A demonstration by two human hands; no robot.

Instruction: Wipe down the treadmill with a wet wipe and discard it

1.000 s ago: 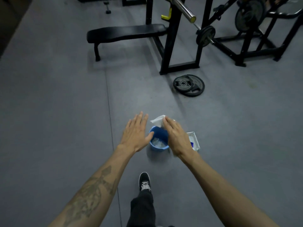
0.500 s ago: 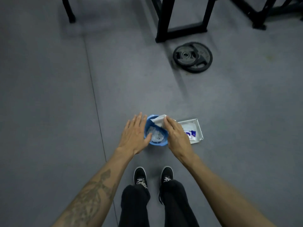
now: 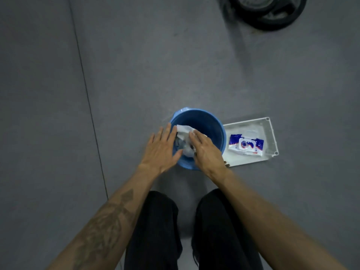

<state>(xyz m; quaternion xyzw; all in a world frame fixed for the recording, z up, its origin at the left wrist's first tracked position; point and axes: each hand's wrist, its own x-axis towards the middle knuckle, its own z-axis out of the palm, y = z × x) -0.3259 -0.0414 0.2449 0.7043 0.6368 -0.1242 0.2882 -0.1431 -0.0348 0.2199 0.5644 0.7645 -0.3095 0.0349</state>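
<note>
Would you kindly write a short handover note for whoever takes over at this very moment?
Left hand: open, fingers straight, beside the blue bucket, at its near-left rim.
Right hand: grip on the used wet wipe, holding it over the bucket's mouth.
Pack of wipes lies in the white tray, right of the bucket, on the floor.
Done: wipe brought to the bucket; the treadmill is out of view.
Left: release the wipe into the bucket.

Dim, flat overhead light, cool grey cast. Soft shadow on the floor [image 3: 136, 75] under the bucket [image 3: 206, 121] and between the legs. No glare. Wide-angle stretch at the frame edges; forearms loom large. Weight plate [image 3: 272, 14] at top slightly smeared.
</note>
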